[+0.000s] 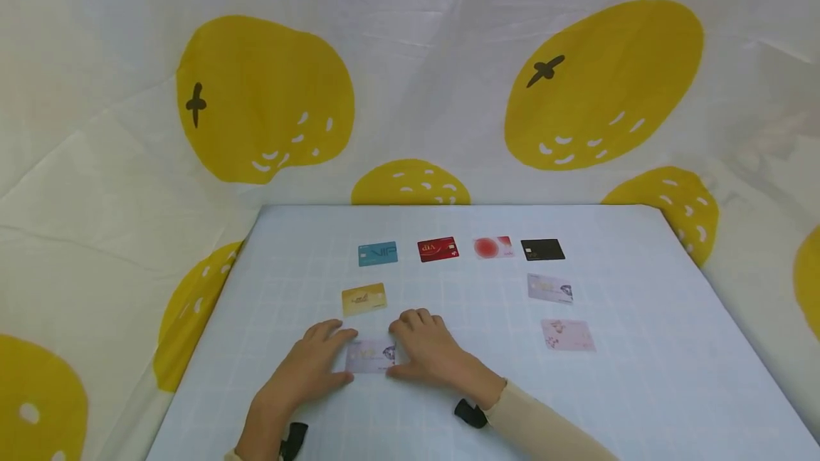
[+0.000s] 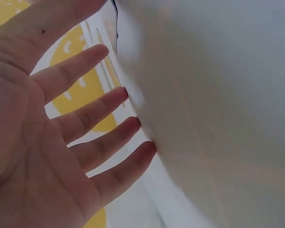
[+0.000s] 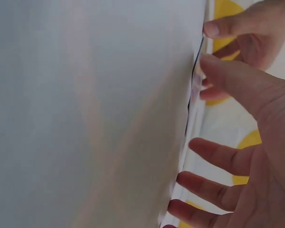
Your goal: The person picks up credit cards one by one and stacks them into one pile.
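Note:
A pale purple card (image 1: 369, 356) with a dark emblem at its right end lies flat on the table, between both hands. My left hand (image 1: 312, 361) rests at its left side, thumb by the lower left corner; the left wrist view shows spread fingers (image 2: 116, 94) with tips on the tabletop. On the card's right side is my right hand (image 1: 428, 351), thumb by the lower right corner and fingers beyond the upper one. Its thumb (image 3: 228, 78) appears at the card's thin edge in the right wrist view; whether it presses the card I cannot tell. A gold card (image 1: 364, 299) lies just beyond.
Along the back of the white table (image 1: 288, 255) lie a blue card (image 1: 378, 254), a red card (image 1: 438, 249), a white card with a red circle (image 1: 493, 247) and a black card (image 1: 542, 250). Nearer on the right are another purple card (image 1: 549, 289) and a pink card (image 1: 568, 335).

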Action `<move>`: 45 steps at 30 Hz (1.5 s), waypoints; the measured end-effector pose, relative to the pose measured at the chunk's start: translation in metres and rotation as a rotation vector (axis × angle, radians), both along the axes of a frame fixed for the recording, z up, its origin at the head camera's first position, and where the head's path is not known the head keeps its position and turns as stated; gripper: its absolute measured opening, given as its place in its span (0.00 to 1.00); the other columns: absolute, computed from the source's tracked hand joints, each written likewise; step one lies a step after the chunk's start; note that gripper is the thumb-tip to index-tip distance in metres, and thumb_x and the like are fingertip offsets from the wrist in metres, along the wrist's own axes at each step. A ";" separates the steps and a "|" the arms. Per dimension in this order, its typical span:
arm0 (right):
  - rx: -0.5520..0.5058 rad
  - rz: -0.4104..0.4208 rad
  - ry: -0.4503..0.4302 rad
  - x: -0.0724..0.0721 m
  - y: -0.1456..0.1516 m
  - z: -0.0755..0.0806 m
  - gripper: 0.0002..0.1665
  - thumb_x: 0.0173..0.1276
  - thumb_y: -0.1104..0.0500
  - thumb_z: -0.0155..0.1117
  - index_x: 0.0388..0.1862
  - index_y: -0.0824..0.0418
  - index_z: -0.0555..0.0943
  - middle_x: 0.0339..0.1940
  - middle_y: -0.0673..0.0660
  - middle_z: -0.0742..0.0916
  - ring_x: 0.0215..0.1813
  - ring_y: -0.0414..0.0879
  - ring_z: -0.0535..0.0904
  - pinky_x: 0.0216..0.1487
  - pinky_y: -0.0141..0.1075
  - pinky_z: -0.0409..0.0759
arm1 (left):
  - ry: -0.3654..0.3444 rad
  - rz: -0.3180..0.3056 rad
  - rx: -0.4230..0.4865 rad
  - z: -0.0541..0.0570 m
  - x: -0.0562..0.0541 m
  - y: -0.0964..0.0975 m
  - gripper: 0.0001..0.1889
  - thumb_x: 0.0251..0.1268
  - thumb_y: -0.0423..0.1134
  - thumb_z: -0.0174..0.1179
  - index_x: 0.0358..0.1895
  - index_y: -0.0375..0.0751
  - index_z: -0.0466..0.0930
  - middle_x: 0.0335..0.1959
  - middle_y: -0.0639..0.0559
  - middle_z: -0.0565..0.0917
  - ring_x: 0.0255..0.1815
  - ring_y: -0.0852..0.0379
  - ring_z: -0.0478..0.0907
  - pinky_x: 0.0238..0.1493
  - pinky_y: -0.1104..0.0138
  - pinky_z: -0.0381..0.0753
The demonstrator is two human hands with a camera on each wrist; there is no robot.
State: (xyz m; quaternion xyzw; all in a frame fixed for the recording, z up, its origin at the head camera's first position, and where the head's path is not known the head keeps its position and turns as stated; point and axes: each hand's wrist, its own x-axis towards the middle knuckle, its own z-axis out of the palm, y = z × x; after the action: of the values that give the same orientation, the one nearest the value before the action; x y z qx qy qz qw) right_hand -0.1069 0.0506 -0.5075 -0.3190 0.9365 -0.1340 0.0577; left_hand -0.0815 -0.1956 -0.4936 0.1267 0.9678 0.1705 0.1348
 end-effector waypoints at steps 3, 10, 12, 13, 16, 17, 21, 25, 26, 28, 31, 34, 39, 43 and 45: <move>0.033 0.006 0.023 0.000 -0.004 0.002 0.39 0.56 0.33 0.74 0.59 0.53 0.78 0.60 0.56 0.77 0.60 0.53 0.69 0.58 0.50 0.71 | 0.011 -0.002 0.000 0.000 -0.001 0.001 0.34 0.52 0.49 0.77 0.65 0.54 0.76 0.71 0.43 0.68 0.71 0.39 0.63 0.64 0.42 0.67; 0.048 0.015 0.043 0.002 -0.009 0.000 0.33 0.57 0.35 0.75 0.54 0.52 0.79 0.59 0.54 0.77 0.58 0.51 0.69 0.56 0.48 0.72 | 0.051 -0.010 0.017 -0.001 0.000 0.000 0.28 0.49 0.47 0.78 0.56 0.56 0.79 0.67 0.42 0.70 0.69 0.38 0.64 0.62 0.42 0.68; 0.048 0.015 0.057 0.003 -0.010 -0.001 0.33 0.56 0.35 0.75 0.52 0.52 0.79 0.58 0.54 0.77 0.57 0.51 0.69 0.54 0.47 0.72 | 0.061 -0.017 0.023 -0.001 0.000 -0.001 0.27 0.48 0.46 0.79 0.53 0.56 0.79 0.67 0.41 0.71 0.68 0.37 0.65 0.62 0.42 0.69; 0.046 0.015 0.065 0.003 -0.010 0.000 0.33 0.56 0.35 0.75 0.51 0.52 0.79 0.57 0.54 0.77 0.56 0.51 0.69 0.53 0.46 0.72 | 0.065 -0.019 0.025 -0.001 0.000 0.000 0.26 0.48 0.46 0.79 0.53 0.56 0.79 0.66 0.41 0.71 0.68 0.37 0.65 0.62 0.42 0.69; 0.052 0.008 0.069 0.003 -0.009 0.001 0.33 0.55 0.34 0.75 0.51 0.53 0.79 0.56 0.53 0.77 0.56 0.50 0.69 0.53 0.46 0.72 | 0.070 -0.018 0.026 -0.001 0.000 0.000 0.26 0.48 0.46 0.79 0.52 0.57 0.79 0.66 0.42 0.71 0.68 0.37 0.65 0.62 0.42 0.68; 0.056 0.004 0.065 0.003 -0.009 0.001 0.34 0.55 0.33 0.75 0.51 0.53 0.79 0.56 0.53 0.77 0.56 0.50 0.69 0.53 0.46 0.72 | 0.070 -0.016 0.025 -0.001 0.000 0.000 0.26 0.48 0.46 0.79 0.52 0.57 0.79 0.66 0.42 0.71 0.68 0.37 0.65 0.63 0.42 0.68; 0.061 -0.009 0.039 0.003 -0.009 0.002 0.34 0.55 0.34 0.75 0.51 0.54 0.79 0.57 0.53 0.77 0.57 0.51 0.69 0.55 0.47 0.72 | 0.070 -0.017 0.024 0.000 -0.001 0.001 0.25 0.48 0.46 0.79 0.51 0.57 0.79 0.66 0.43 0.71 0.67 0.38 0.65 0.62 0.42 0.68; 0.054 -0.011 0.032 0.003 -0.010 0.002 0.34 0.55 0.35 0.75 0.51 0.54 0.79 0.57 0.53 0.77 0.57 0.50 0.69 0.55 0.47 0.72 | 0.055 -0.014 0.017 0.001 -0.002 0.001 0.25 0.48 0.46 0.79 0.51 0.57 0.79 0.66 0.43 0.71 0.67 0.37 0.65 0.62 0.42 0.68; 0.051 -0.011 0.031 0.003 -0.010 0.001 0.33 0.55 0.35 0.76 0.50 0.54 0.79 0.57 0.53 0.77 0.56 0.50 0.69 0.54 0.47 0.73 | 0.047 -0.011 0.014 0.002 -0.002 0.001 0.25 0.48 0.46 0.79 0.51 0.58 0.79 0.66 0.43 0.71 0.67 0.38 0.65 0.62 0.42 0.68; 0.048 -0.012 0.030 0.003 -0.010 0.002 0.33 0.55 0.35 0.76 0.50 0.54 0.79 0.56 0.53 0.77 0.56 0.50 0.69 0.54 0.46 0.73 | 0.036 -0.008 0.009 0.002 -0.002 0.001 0.25 0.48 0.47 0.79 0.51 0.58 0.80 0.66 0.43 0.71 0.67 0.38 0.65 0.62 0.42 0.68; 0.047 -0.017 0.024 0.002 -0.011 0.002 0.32 0.55 0.36 0.76 0.49 0.54 0.79 0.55 0.53 0.77 0.54 0.50 0.68 0.53 0.46 0.73 | 0.029 -0.009 -0.005 0.001 -0.003 0.001 0.26 0.49 0.48 0.78 0.53 0.56 0.79 0.66 0.44 0.71 0.67 0.38 0.65 0.62 0.42 0.68; 0.057 -0.026 0.017 0.001 -0.011 0.002 0.32 0.54 0.35 0.76 0.47 0.54 0.78 0.53 0.52 0.77 0.52 0.50 0.68 0.51 0.45 0.73 | 0.034 -0.015 -0.012 0.000 -0.003 0.001 0.28 0.50 0.49 0.78 0.56 0.54 0.79 0.66 0.44 0.71 0.67 0.39 0.65 0.63 0.43 0.68; 0.069 -0.038 -0.002 -0.001 -0.012 0.003 0.33 0.53 0.35 0.77 0.46 0.54 0.77 0.52 0.52 0.76 0.51 0.49 0.67 0.51 0.44 0.73 | 0.041 -0.019 -0.007 0.001 -0.004 0.002 0.28 0.50 0.49 0.78 0.56 0.55 0.78 0.66 0.45 0.71 0.67 0.40 0.65 0.63 0.43 0.68; 0.068 -0.038 -0.015 -0.002 -0.012 0.003 0.33 0.53 0.35 0.77 0.46 0.54 0.77 0.51 0.52 0.76 0.51 0.49 0.67 0.51 0.44 0.73 | 0.039 -0.017 -0.014 0.001 -0.005 0.003 0.28 0.50 0.49 0.78 0.56 0.55 0.78 0.65 0.45 0.71 0.67 0.40 0.66 0.62 0.43 0.68; 0.068 -0.038 -0.015 -0.002 -0.012 0.002 0.34 0.53 0.35 0.77 0.46 0.54 0.76 0.50 0.52 0.76 0.51 0.49 0.67 0.51 0.44 0.73 | 0.040 -0.017 -0.016 0.001 -0.005 0.003 0.29 0.50 0.48 0.78 0.57 0.54 0.78 0.65 0.45 0.71 0.66 0.40 0.66 0.62 0.43 0.69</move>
State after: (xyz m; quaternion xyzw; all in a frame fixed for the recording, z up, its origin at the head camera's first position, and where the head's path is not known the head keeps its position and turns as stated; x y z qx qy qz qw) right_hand -0.1093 0.0387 -0.5051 -0.2983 0.9458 -0.1057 0.0731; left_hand -0.0862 -0.1922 -0.4922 0.1372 0.9706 0.1589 0.1180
